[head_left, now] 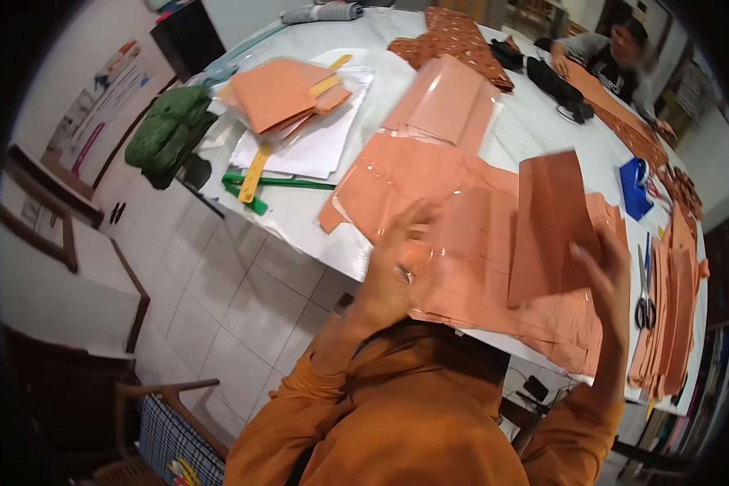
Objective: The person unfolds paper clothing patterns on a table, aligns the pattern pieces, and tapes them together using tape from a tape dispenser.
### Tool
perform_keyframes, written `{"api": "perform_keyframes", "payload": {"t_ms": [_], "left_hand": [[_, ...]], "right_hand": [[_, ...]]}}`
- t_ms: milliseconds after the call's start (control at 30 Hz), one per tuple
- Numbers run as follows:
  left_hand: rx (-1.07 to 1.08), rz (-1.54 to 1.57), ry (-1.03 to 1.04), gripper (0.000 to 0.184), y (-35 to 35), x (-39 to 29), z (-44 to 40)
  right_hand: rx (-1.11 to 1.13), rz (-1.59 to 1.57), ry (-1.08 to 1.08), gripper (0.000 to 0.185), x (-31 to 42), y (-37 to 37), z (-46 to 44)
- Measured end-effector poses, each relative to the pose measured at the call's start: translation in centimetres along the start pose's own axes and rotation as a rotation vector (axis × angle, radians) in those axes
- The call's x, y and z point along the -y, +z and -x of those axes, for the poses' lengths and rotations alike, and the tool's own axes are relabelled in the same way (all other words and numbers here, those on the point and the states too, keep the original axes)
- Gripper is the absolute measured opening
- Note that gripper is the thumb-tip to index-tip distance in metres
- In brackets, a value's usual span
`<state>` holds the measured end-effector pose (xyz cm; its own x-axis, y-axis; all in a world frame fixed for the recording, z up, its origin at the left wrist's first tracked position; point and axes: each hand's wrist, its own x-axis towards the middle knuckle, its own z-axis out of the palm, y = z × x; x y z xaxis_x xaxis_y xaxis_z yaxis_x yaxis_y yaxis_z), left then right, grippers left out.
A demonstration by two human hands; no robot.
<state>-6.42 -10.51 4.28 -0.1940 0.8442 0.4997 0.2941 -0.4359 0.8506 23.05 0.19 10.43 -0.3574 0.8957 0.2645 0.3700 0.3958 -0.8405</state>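
My right hand (605, 271) grips the right edge of a stiff, flat orange-brown rectangular piece (555, 231), held up at a tilt above the table. Whether this piece is cloth or card I cannot tell. Left of it, my left hand (393, 271) is raised over the near table edge, blurred, its fingers apart with nothing visible in them. Below both hands spreads orange fabric (478, 275) with creases and clear plastic sheeting on it. Farther back lies a folded orange piece under shiny plastic (449, 93).
On the white-covered table (364, 97), a stack of orange pieces (275, 93) and a yellow measuring strip (255, 172) lie left. Scissors (645, 312), orange strips (664, 312) and a blue object (636, 190) are right. A green bundle (170, 130) hangs at the left edge. Another person (616, 69) works opposite.
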Motion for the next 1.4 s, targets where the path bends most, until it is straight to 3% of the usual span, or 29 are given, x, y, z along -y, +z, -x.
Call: {"api": "perform_keyframes", "payload": {"t_ms": [33,67,167,200,333,367,433,533,600,667,767,867,933,1000,1067,1167,1300,1400], "left_hand": [[0.003,0.213,-0.085,0.079,1.3,-1.0,0.1],[0.009,0.43,-0.163,0.084,2.4,-1.7,0.2],[0.213,0.598,-0.125,0.109,4.3,-0.5,0.3],[0.46,0.593,-0.306,0.117,3.9,-0.5,0.1],[0.56,1.363,-0.615,0.106,6.5,-3.6,2.2],[0.62,1.277,-0.66,0.101,7.0,-3.3,2.9],[0.735,1.101,-0.741,0.091,7.6,-2.7,3.9],[0.555,0.975,-0.736,0.072,7.5,-2.9,4.0],[0.46,0.928,-0.78,0.053,6.9,-2.2,3.5],[0.32,0.723,-0.726,0.044,5.9,-2.1,2.0],[0.344,0.762,-0.663,0.053,4.0,-0.6,1.1],[0.343,1.641,-0.805,0.064,3.6,0.3,3.6],[0.468,1.494,-0.919,0.077,4.7,2.4,7.0],[0.592,1.541,-0.93,0.085,6.5,2.5,8.3],[0.733,1.782,-0.827,0.086,7.9,1.0,7.9],[0.729,1.404,-0.873,0.093,7.4,-1.1,5.5],[0.352,1.378,-0.7,0.089,6.3,-2.2,1.8],[0.119,1.094,-0.601,0.088,4.8,-0.6,-0.8]], "right_hand": [[0.009,-0.05,0.09,0.045,1.7,-0.4,2.2],[-0.016,-0.057,0.03,0.045,2.7,-1.1,4.5],[-0.249,-0.118,-0.186,0.036,4.4,-1.2,9.3],[-0.244,-0.15,-0.171,0.032,4.0,-1.7,10.3],[-0.249,-0.301,-0.105,0.023,1.3,-3.9,13.0],[-0.251,-0.348,-0.093,0.023,0.4,-3.9,13.4],[-0.473,-0.237,0.011,0.014,-0.4,-2.4,13.5],[-0.648,-0.183,0.138,0.008,-1.6,-1.4,13.5],[-0.611,-0.202,0.146,0.007,-1.8,-1.6,13.4],[-0.634,-0.17,0.142,0.005,-1.6,-1.1,12.7],[-0.524,-0.248,0.23,0.006,-2.6,-0.9,12.7],[-0.48,-0.408,0.162,0.008,-2.2,1.1,12.0],[-0.459,-0.471,0.148,0.013,-2.4,1.6,12.1],[-0.496,-0.431,0.121,0.014,-3.0,1.5,12.3],[-0.506,-0.377,0.081,0.014,-4.0,0.5,13.0],[-0.579,-0.363,0.095,0.014,-5.0,-0.8,13.7],[-0.646,-0.399,0.174,0.011,-4.6,-1.5,13.4],[-0.677,-0.25,0.145,0.021,-5.5,-0.5,11.9]]}}
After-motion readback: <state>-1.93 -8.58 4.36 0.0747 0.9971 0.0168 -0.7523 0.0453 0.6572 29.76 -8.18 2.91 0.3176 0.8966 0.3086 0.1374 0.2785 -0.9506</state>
